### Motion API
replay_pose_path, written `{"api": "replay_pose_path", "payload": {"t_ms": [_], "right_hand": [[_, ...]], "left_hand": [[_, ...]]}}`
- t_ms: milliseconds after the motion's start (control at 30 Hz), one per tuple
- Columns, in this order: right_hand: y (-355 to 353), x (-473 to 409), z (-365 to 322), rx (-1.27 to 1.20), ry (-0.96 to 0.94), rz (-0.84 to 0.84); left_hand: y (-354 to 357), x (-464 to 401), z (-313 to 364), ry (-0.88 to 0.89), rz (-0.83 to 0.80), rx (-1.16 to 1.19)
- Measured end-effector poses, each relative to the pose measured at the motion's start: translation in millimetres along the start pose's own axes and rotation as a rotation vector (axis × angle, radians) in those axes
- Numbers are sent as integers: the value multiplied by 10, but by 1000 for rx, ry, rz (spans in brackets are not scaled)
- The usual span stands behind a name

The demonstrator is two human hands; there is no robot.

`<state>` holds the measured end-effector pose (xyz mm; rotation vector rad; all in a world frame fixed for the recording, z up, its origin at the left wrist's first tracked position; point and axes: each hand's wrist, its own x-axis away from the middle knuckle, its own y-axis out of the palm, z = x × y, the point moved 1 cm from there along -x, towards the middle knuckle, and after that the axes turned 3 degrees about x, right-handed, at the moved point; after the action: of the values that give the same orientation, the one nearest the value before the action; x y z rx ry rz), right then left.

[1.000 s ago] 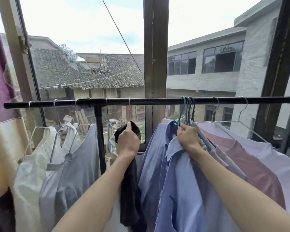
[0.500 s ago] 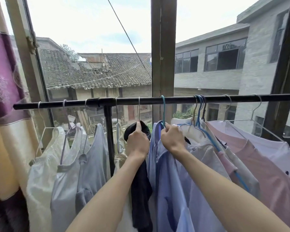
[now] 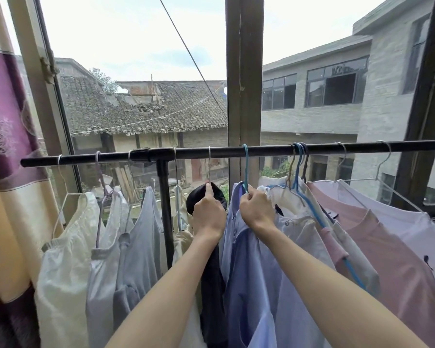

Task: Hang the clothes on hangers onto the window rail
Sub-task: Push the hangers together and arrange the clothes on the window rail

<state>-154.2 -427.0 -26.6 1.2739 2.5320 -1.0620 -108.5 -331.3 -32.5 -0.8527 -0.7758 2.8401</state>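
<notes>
Forearms reach from the near edge up toward the rail. The left hand [image 3: 208,217] is curled round the neck of a silver wire hanger [image 3: 209,167] that carries a dark garment [image 3: 212,272]; its index finger lies straight up along the wire. The right hand [image 3: 255,210] is clamped on the collar of a blue shirt [image 3: 251,285] at the base of its blue hanger [image 3: 245,167]. Compared with one second ago, the blue hanger has been separated from the cluster of hooks [image 3: 298,159] farther right and now sits alone on the window rail [image 3: 236,149], just right of the silver hook. Judgement: the shirt is already hung, and the current step is spacing garments along the rail, not first placement. The rail's long axis runs left to right across the window, rising slightly to the right in this view. Both held hooks stand nearly vertical over it, and the garments hang straight down with their long axis vertical; the shirt's shoulder line appears to run near to far, across the rail. Other clothes hang to the left past the black upright post [image 3: 166,209], and a pink top [image 3: 387,259] hangs to the right. Farthest away are a tiled roof [image 3: 141,111] and a grey building [image 3: 337,101].
</notes>
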Motion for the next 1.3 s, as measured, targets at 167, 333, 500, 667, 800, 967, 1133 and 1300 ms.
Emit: {"api": "replay_pose_path", "payload": {"t_ms": [167, 333, 500, 667, 800, 967, 1133, 1300], "right_hand": [[-10, 27, 9, -10, -1, -9], [-92, 100, 11, -18, -20, -19], [-477, 112, 91, 153, -222, 268], [-766, 9, 331, 590, -81, 221], [-664, 1, 408, 699, -34, 47], [-769, -70, 447, 336, -34, 38], [-1020, -160, 669, 187, 20, 62], [-1344, -327, 1021, 208, 84, 93]], "left_hand": [[-17, 19, 16, -9, 3, -1], [-48, 24, 32, -9, -20, -87], [-190, 4, 168, 67, 142, -113], [-40, 76, 501, 231, 96, 14], [255, 204, 623, 101, -180, 52], [463, 303, 677, 2, -163, -20], [660, 295, 698, -77, -116, 85], [782, 300, 684, -82, -49, 47]]}}
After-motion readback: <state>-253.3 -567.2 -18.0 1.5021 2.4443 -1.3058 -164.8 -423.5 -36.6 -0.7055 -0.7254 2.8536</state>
